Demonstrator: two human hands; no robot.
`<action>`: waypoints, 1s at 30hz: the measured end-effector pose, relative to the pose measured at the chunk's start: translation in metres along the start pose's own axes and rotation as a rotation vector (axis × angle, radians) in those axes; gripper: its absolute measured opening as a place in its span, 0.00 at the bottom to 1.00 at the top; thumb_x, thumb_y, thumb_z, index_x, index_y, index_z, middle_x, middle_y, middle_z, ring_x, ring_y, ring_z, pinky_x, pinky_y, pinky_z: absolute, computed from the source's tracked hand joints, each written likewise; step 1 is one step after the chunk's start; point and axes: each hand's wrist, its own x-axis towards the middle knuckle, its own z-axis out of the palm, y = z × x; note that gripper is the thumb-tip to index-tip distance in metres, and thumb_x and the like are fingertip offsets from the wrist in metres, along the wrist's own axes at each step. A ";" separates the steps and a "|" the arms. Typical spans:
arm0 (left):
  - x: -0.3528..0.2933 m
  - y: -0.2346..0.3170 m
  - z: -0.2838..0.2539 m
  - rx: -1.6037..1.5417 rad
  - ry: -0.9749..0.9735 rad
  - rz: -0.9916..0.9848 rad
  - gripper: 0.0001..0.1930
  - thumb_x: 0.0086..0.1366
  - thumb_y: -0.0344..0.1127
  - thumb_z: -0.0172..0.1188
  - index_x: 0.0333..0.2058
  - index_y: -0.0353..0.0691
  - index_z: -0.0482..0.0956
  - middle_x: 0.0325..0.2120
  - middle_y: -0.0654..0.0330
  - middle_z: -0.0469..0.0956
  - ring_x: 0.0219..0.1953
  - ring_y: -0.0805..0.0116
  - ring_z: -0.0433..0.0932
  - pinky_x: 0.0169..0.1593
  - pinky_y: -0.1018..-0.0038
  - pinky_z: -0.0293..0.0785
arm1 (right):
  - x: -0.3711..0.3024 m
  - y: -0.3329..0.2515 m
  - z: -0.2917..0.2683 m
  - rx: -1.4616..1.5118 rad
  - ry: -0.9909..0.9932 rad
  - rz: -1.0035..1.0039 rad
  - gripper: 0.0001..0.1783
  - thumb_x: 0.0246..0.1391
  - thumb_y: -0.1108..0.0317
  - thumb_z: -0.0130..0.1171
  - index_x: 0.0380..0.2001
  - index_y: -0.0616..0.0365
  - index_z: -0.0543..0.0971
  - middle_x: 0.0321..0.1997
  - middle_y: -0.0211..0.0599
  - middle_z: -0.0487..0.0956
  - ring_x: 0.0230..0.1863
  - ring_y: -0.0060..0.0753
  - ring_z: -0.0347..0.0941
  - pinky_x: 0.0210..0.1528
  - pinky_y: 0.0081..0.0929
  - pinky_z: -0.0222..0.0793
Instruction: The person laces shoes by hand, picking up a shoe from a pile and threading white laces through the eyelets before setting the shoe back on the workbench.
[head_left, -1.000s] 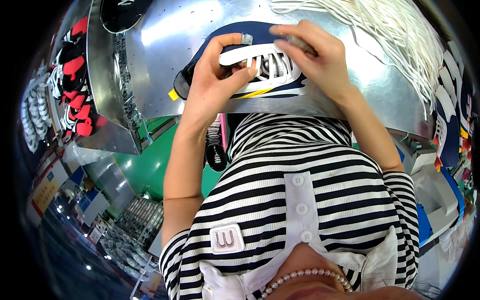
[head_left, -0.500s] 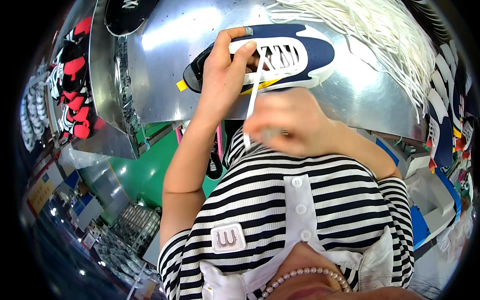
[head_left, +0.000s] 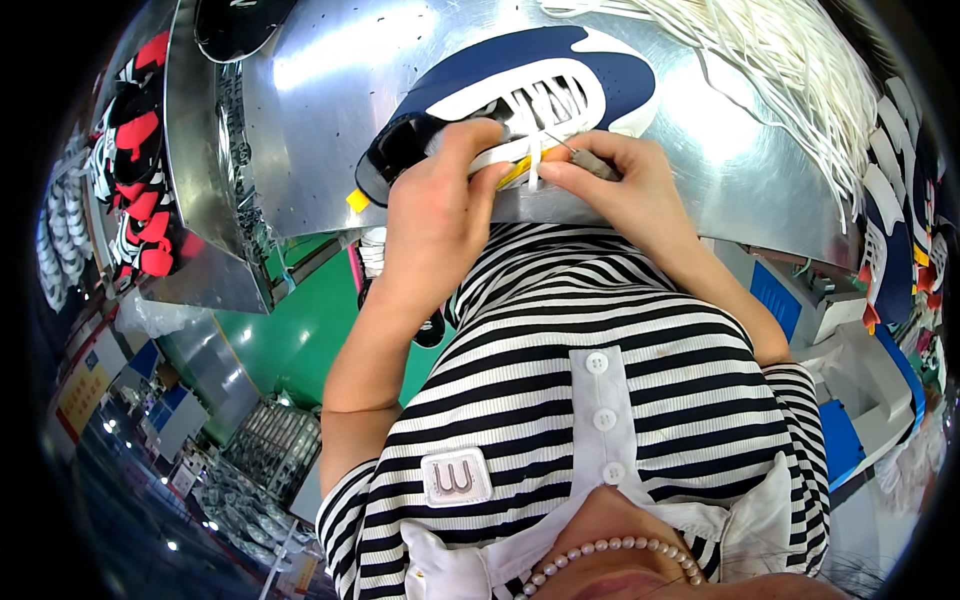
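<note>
A navy and white shoe upper [head_left: 500, 62] lies on the metal table, its toe to the right and a yellow tab at the heel. White lace crosses part of its eyelet rows, and one lace strand [head_left: 534, 170] hangs over the near side. My left hand [head_left: 440, 190] is closed on the near edge of the upper, thumb and fingers pinching it by the eyelet row. Between the fingers of my right hand [head_left: 625, 185] is an awl-like tool [head_left: 595, 164] with a short greyish handle. Its thin metal shaft points at the near eyelets; whether its tip is hooked, I cannot tell.
A heap of white laces [head_left: 770, 80] covers the far right of the metal table [head_left: 330, 150]. More navy and white uppers [head_left: 890, 230] hang at the right edge. Red, black and white shoe parts [head_left: 145, 170] are stacked at the left, with a black piece [head_left: 238, 25] at the far left.
My right hand has moved up to the upper's near side, with the tool now at the eyelets. My left hand has shifted down to the near edge, and the upper has tilted.
</note>
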 end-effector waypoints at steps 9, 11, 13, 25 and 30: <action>0.007 0.001 -0.001 0.000 0.028 0.005 0.08 0.66 0.30 0.58 0.43 0.36 0.75 0.28 0.49 0.79 0.28 0.53 0.78 0.33 0.65 0.72 | 0.002 0.003 0.014 0.094 0.140 -0.132 0.10 0.54 0.66 0.67 0.32 0.62 0.83 0.21 0.20 0.75 0.23 0.09 0.64 0.25 0.13 0.60; 0.007 -0.002 0.001 0.019 0.026 0.009 0.09 0.67 0.32 0.59 0.44 0.36 0.77 0.25 0.52 0.79 0.23 0.65 0.77 0.30 0.72 0.71 | 0.004 0.005 0.013 -0.031 0.162 -0.209 0.10 0.54 0.66 0.66 0.32 0.63 0.83 0.21 0.21 0.76 0.24 0.09 0.65 0.26 0.14 0.62; 0.007 -0.005 0.002 0.047 0.031 0.055 0.09 0.67 0.32 0.59 0.44 0.37 0.77 0.25 0.52 0.79 0.24 0.65 0.78 0.30 0.71 0.71 | 0.009 0.009 0.014 -0.106 0.189 -0.258 0.09 0.54 0.66 0.66 0.32 0.63 0.83 0.22 0.21 0.77 0.24 0.09 0.66 0.26 0.14 0.63; 0.010 -0.001 0.009 0.007 0.068 0.017 0.13 0.62 0.36 0.66 0.41 0.36 0.78 0.28 0.55 0.83 0.27 0.64 0.81 0.32 0.73 0.74 | 0.017 0.011 0.028 0.240 0.179 -0.310 0.08 0.55 0.68 0.66 0.33 0.61 0.79 0.26 0.22 0.79 0.27 0.11 0.70 0.30 0.14 0.66; 0.013 -0.001 0.014 0.076 0.124 -0.020 0.13 0.61 0.37 0.67 0.40 0.36 0.79 0.30 0.54 0.83 0.28 0.64 0.82 0.32 0.73 0.75 | 0.000 0.008 0.019 0.065 0.217 -0.401 0.12 0.59 0.65 0.62 0.40 0.61 0.73 0.25 0.33 0.80 0.26 0.21 0.74 0.30 0.21 0.68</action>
